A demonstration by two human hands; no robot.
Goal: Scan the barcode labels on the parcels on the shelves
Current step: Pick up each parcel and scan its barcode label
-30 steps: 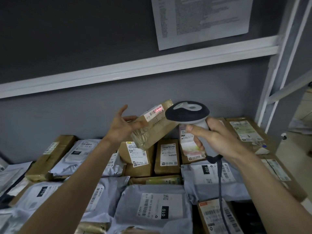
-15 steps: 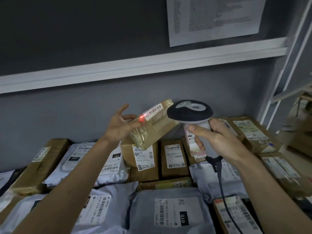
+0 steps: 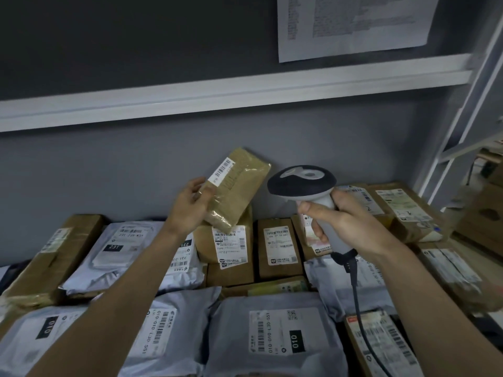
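My left hand (image 3: 190,206) holds a small brown taped parcel (image 3: 239,191) up above the shelf, tilted, with its white barcode label (image 3: 222,171) facing up and left. No red light shows on the label. Just right of the parcel, my right hand (image 3: 343,221) grips the handle of a grey and black barcode scanner (image 3: 302,182), whose head points toward the parcel. The scanner's black cable (image 3: 359,317) hangs down over the parcels below.
The shelf is packed with labelled parcels: grey poly bags (image 3: 275,336) in front, brown boxes (image 3: 277,246) behind, a long brown box (image 3: 54,254) at left. A white shelf beam (image 3: 217,96) runs overhead, with a white upright (image 3: 462,126) at right. A printed sheet (image 3: 353,23) hangs on the wall.
My left hand has raised and turned the small parcel more upright. The red scan light on its label has gone out. The scanner has stayed almost in place.
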